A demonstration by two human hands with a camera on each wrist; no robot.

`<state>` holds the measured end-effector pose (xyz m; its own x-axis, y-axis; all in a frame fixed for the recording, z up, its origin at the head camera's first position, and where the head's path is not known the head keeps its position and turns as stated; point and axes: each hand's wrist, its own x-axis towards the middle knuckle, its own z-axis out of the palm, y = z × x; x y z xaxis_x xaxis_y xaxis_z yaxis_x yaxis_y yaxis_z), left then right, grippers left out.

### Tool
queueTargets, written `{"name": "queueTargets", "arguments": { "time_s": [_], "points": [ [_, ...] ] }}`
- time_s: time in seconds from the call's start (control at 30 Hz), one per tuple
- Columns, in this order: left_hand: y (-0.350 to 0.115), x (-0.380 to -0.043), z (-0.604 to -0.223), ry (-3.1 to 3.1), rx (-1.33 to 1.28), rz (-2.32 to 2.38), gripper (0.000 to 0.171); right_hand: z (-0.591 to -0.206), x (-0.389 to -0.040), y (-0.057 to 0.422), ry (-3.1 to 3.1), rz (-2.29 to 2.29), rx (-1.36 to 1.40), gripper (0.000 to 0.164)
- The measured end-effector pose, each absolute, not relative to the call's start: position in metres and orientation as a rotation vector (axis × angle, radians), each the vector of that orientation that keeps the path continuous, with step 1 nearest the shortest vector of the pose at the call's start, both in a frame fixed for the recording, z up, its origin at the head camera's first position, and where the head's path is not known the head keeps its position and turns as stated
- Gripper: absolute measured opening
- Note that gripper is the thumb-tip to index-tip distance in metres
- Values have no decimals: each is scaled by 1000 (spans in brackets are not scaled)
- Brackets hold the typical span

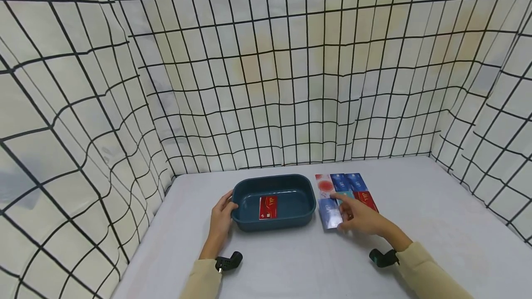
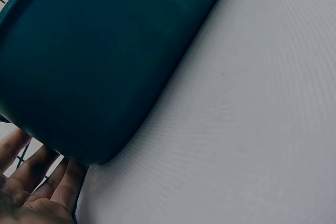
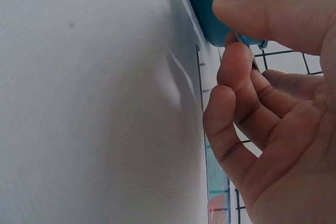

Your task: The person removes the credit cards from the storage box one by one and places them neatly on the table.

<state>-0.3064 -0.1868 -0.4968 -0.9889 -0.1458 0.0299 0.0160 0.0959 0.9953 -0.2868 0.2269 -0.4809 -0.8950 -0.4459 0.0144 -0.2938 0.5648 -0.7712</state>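
A dark teal plastic basin (image 1: 299, 219) stands on the table with a red card (image 1: 268, 207) lying in it. My left hand (image 1: 221, 216) grips the basin's left end, thumb over the rim; in the left wrist view its fingers (image 2: 65, 187) rest against the outer wall. To the right of the basin, my right hand (image 1: 362, 216) pinches a blue card (image 1: 329, 215) between thumb and fingers. The right wrist view shows this card nearly edge-on, raised off the cloth, beside the thumb (image 3: 273, 17).
Behind the right hand lie more cards in rows: a white one with a red disc (image 1: 325, 184), two blue ones (image 1: 341, 182), a teal one (image 1: 346, 195) partly covered by the hand, and a red one (image 1: 366, 200). White cloth covers the table (image 1: 282, 262). Black netting (image 1: 274, 77) hangs over pale walls behind.
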Motion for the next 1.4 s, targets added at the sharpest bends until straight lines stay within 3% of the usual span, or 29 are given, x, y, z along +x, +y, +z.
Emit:
{"name": "queueTargets", "arguments": {
  "time_s": [1.4],
  "points": [
    [-189, -309, -507, -2227, 107, -1974, 54, -477, -283, 236, 2507, -1017, -550, 82]
  ]
}}
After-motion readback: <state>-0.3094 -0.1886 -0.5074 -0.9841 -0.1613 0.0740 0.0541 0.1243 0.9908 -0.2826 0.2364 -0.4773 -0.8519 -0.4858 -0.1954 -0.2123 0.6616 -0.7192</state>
